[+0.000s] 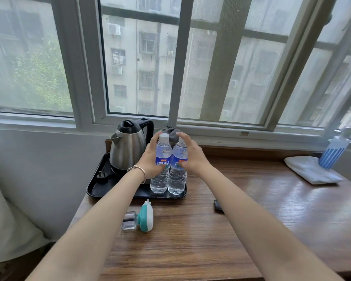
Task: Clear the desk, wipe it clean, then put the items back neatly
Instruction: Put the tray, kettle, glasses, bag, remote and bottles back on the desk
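Two clear water bottles with blue labels stand upright side by side at the right end of a black tray (95, 190) on the wooden desk (241, 199). My left hand (149, 162) is wrapped around the left bottle (160, 180). My right hand (192, 156) grips the right bottle (177, 182), its cap hidden by my fingers. A steel electric kettle (128, 148) with a black handle sits on the tray's left part, its plug (101, 175) lying beside it.
A teal and white plug-in device with a clear bottle (141, 219) lies on the desk in front of the tray. A small black object (218, 205) rests to the right. A folded white cloth (310, 169) and a blue-striped spray bottle (333, 153) sit far right. A grey pouch (170, 131) is behind the bottles.
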The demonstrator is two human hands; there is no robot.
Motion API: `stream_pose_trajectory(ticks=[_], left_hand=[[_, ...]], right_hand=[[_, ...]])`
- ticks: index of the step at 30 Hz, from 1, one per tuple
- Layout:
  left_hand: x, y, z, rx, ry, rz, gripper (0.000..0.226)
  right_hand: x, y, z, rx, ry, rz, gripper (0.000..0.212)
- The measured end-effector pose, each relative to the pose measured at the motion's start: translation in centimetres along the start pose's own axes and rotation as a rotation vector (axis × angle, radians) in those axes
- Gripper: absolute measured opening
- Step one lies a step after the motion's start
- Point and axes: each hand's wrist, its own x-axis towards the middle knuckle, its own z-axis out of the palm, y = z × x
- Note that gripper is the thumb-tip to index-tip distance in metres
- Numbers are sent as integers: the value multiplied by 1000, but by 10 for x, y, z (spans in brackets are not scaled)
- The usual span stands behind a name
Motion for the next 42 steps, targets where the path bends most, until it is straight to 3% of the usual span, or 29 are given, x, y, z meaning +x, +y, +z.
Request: stream_pose_trajectory(ticks=[8, 16, 27, 33, 39, 42], left_hand=[[-3, -1, 3, -11, 5, -1, 110], [-25, 5, -13, -33, -92, -25, 116], [-107, -15, -25, -96, -124, -276, 95], [-149, -32, -20, -33, -147, -273, 73], [-176, -41, -15, -131, -215, -329, 68], [-181, -45, -12, -73, -154, -326, 71]], right_hand=[[-6, -2, 2, 9, 5, -8, 97], [-39, 3, 23, 123, 149, 51, 119], [-113, 13, 77, 259, 211, 12, 93], [-136, 8, 106, 213, -6, 31, 50], [-148, -1, 119, 256, -189, 78, 58], [-151, -3, 125, 265, -217, 80, 64]])
